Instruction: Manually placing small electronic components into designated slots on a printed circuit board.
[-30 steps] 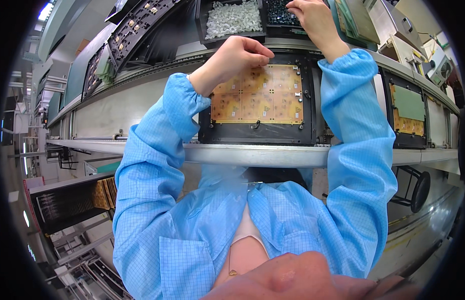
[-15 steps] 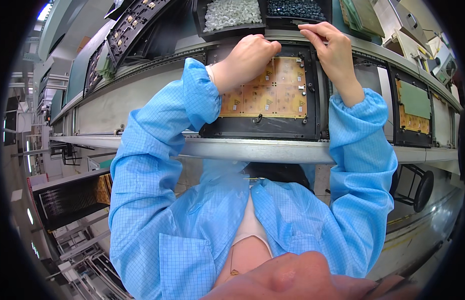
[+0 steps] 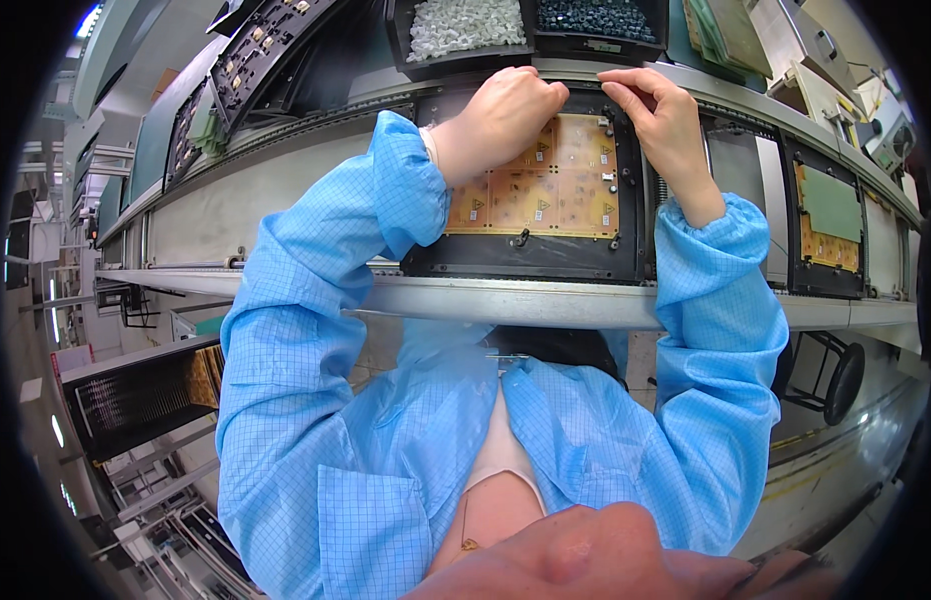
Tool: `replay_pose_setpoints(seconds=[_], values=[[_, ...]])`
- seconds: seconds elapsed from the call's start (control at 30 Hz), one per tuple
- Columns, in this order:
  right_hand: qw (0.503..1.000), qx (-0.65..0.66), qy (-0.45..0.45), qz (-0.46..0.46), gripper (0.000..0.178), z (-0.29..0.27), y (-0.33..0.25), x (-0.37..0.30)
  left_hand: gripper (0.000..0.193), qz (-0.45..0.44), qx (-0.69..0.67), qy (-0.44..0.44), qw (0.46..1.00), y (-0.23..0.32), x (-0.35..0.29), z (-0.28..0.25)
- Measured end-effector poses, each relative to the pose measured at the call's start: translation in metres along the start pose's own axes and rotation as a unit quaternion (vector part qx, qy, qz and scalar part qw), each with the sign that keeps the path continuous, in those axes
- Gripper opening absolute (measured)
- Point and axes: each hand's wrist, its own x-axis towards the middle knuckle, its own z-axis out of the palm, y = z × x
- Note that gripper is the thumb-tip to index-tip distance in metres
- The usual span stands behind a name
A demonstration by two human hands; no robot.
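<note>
In the head view a yellow-brown circuit board panel (image 3: 545, 200) lies in a black carrier frame (image 3: 525, 258) on the rail line. My left hand (image 3: 505, 115) is curled over the panel's upper left part, and its fingertips are hidden beneath it. Whatever it may hold does not show. Above the frame's upper right corner, my right hand (image 3: 665, 120) has its thumb and index finger brought together. Anything between those tips is too small to make out. Small white components (image 3: 609, 178) stand near the panel's right edge.
Beyond the frame stand a bin of white parts (image 3: 465, 30) and a bin of dark blue parts (image 3: 595, 20). A second carrier (image 3: 830, 215) with a green sheet is at the right. A metal rail (image 3: 515, 300) runs along the near side. A black component rack (image 3: 265, 60) leans far left.
My right hand has come down slightly toward me from the edge of the dark-part bin. My left hand stays over the panel with little movement.
</note>
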Motion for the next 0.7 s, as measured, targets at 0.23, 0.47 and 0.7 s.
replay_pose_setpoints(seconds=[0.23,0.47,0.7], values=[[0.999,0.021,-0.015,0.044,0.018,0.003,0.003,-0.003,0.007,-0.009,-0.010,0.028,1.000,0.006,-0.009,0.005],[0.955,0.209,-0.071,0.197,0.021,-0.013,0.008,-0.017,0.002,-0.112,0.000,0.249,0.962,-0.043,-0.007,-0.006],[0.865,0.363,-0.125,0.323,0.029,-0.020,-0.005,-0.027,0.009,-0.172,0.025,0.053,0.983,-0.095,0.010,-0.003]])
